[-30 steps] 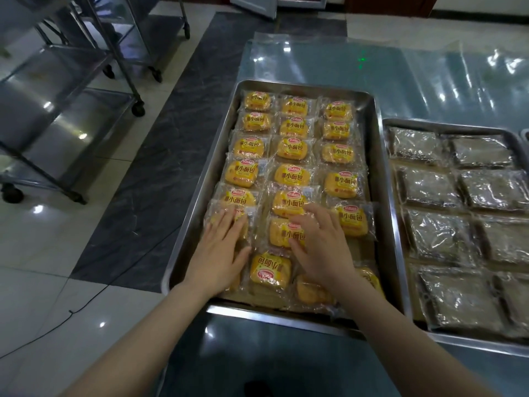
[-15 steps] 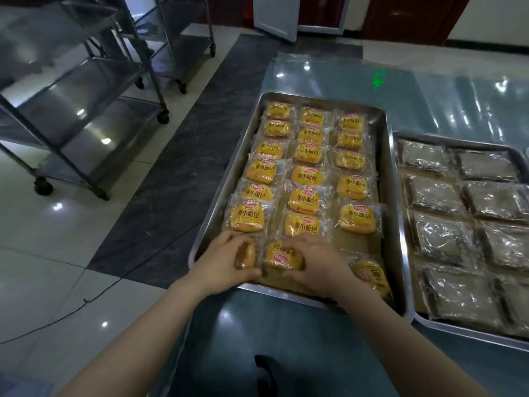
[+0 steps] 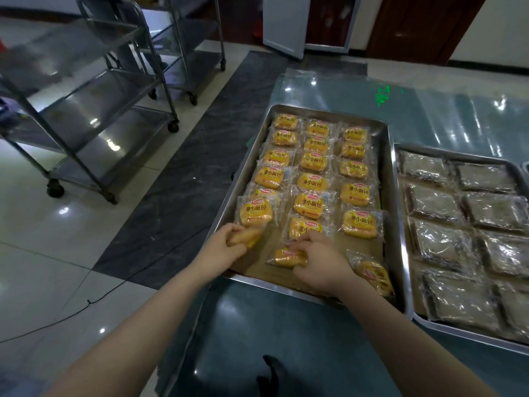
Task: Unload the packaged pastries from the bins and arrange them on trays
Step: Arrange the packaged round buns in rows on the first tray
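left hand [image 3: 226, 247] & right hand [image 3: 317, 260] each grip a pastry pack.

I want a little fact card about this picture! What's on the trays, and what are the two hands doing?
Place: shiny table beside metal carts
Left tray: yellow bread packets in three columns, brown paper underneath
Right tray: clear packets of brown pastries
Left hand: grip closed on a yellow packet at the tray's near left corner
Right hand: grip on a yellow packet in the near middle
Crooked one: tilted packet at the near right corner, lying apart from its column
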Demonstrator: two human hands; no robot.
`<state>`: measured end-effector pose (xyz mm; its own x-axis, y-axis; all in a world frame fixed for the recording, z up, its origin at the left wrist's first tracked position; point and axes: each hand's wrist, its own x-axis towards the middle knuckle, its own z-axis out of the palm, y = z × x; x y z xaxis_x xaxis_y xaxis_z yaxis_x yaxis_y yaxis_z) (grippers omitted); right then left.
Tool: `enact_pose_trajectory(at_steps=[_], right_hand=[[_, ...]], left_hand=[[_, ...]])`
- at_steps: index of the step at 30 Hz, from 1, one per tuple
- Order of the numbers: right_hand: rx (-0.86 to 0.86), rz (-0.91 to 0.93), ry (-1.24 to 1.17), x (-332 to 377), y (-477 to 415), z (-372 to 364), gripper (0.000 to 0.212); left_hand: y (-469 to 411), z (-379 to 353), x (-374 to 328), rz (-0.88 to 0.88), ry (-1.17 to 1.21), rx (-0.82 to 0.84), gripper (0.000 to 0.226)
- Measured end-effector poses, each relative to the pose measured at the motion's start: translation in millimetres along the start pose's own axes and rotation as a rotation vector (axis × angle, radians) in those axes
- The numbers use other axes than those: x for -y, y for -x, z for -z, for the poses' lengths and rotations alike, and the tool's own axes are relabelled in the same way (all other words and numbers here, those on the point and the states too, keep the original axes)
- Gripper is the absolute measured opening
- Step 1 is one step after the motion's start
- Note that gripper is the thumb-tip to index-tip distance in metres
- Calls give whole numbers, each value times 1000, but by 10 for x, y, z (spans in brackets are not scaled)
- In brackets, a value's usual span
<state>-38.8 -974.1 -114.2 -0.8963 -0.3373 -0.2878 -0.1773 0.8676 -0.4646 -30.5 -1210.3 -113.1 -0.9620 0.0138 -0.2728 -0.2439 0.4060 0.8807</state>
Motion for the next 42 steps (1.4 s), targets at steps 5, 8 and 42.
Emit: enact_pose_trajectory(at_steps=[5, 8, 42], right_hand=[[-90, -43, -293, -6, 54, 101, 16], [-153, -115, -581, 0, 98, 193, 14], [-344, -325, -1105, -248, 154, 208, 34]], left_hand=[[150, 181, -98, 66, 382, -115, 15], [177, 229, -128, 128, 461, -154, 12], [261, 144, -534, 325, -99, 298, 64]])
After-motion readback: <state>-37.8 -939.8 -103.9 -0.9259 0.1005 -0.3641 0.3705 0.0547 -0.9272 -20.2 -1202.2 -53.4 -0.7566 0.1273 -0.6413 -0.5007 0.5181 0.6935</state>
